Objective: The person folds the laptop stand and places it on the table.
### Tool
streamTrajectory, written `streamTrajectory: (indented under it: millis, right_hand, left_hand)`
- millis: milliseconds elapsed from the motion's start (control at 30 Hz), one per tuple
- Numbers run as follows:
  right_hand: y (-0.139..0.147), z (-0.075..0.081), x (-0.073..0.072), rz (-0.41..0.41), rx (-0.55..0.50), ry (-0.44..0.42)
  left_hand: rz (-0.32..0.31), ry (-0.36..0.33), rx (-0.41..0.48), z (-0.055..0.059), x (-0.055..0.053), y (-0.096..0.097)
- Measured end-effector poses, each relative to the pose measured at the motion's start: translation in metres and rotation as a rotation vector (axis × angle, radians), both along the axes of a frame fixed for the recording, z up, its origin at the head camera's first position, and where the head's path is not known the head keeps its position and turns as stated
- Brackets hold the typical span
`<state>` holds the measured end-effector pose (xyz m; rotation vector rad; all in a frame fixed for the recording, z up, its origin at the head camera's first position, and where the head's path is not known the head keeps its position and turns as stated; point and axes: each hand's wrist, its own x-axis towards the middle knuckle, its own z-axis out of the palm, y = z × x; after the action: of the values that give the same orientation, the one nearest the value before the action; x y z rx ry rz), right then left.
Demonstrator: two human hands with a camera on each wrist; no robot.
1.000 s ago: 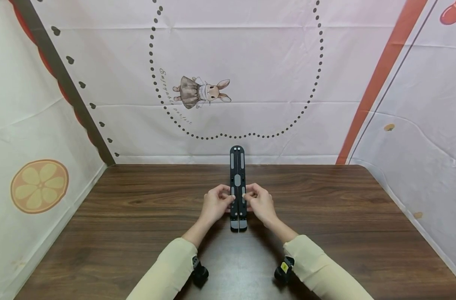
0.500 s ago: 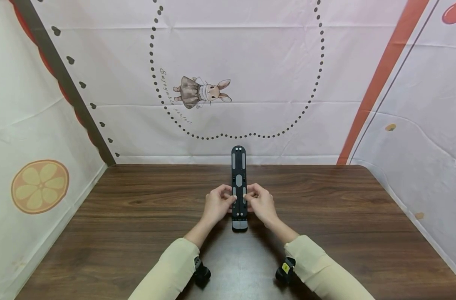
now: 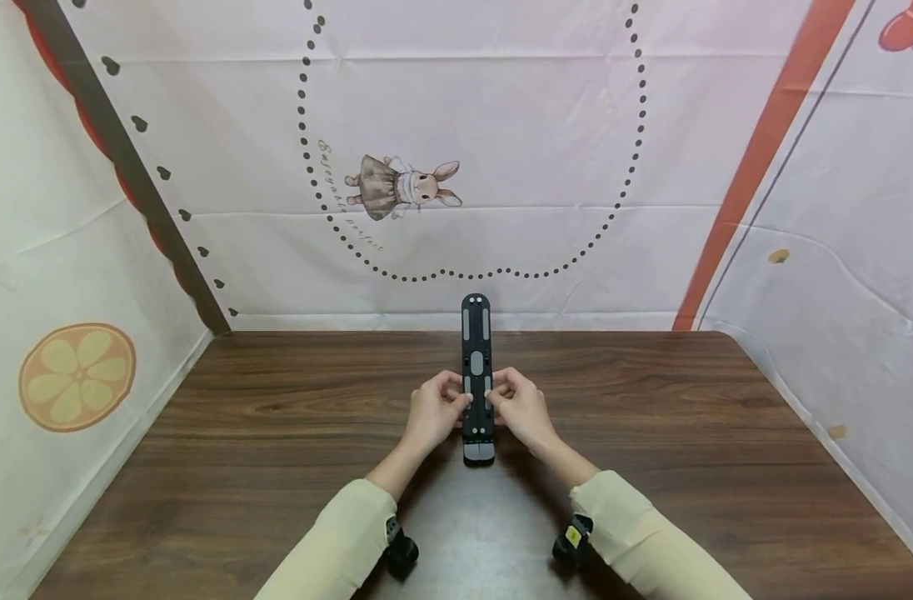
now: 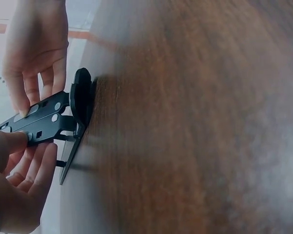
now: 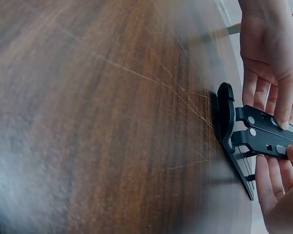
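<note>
A black folding laptop stand point(image 3: 476, 363) with grey pads stands in the middle of the head view, narrowed into a slim bar with its two rails side by side. My left hand point(image 3: 432, 410) pinches its left rail, thumb on top and fingers below. On the right rail my right hand point(image 3: 526, 410) holds the same way. From the left wrist view, the stand's hooked front lip point(image 4: 80, 95) is down at the wood, and thin legs show underneath. The right wrist view gives the lip point(image 5: 225, 109) and both thumbs on the rails; the far end is cut off there.
The brown wooden table point(image 3: 276, 467) spreads out on both sides of the hands. Behind it hangs a white printed cloth point(image 3: 531, 150), with more cloth along the left and right sides. Small black cameras point(image 3: 401, 550) sit on both wrists.
A narrow gap between the stand's two rails has shut, so the grey front pads now meet. Both hands keep their grip and have barely moved.
</note>
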<state>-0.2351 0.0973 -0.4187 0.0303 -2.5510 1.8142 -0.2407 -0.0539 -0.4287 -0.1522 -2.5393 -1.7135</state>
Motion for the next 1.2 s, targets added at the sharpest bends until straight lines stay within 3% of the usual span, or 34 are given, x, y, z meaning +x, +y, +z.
streamTrajectory:
  millis: [333, 667, 933, 1200]
  right_hand:
    - [0.005, 0.001, -0.005, 0.027, 0.032, 0.009]
    - [0.007, 0.002, -0.01, 0.04, 0.053, -0.006]
    - [0.007, 0.004, -0.009, 0.048, 0.04, 0.005]
    - [0.008, 0.005, -0.007, 0.052, 0.014, -0.012]
  left_hand:
    - [0.044, 0.017, -0.146, 0.004, 0.0, 0.0]
    - [0.066, 0.029, -0.288, 0.012, 0.014, 0.0]
    - [0.017, 0.052, -0.329, 0.012, 0.027, -0.006]
    - [-0.038, 0.009, -0.434, 0.014, 0.043, -0.007]
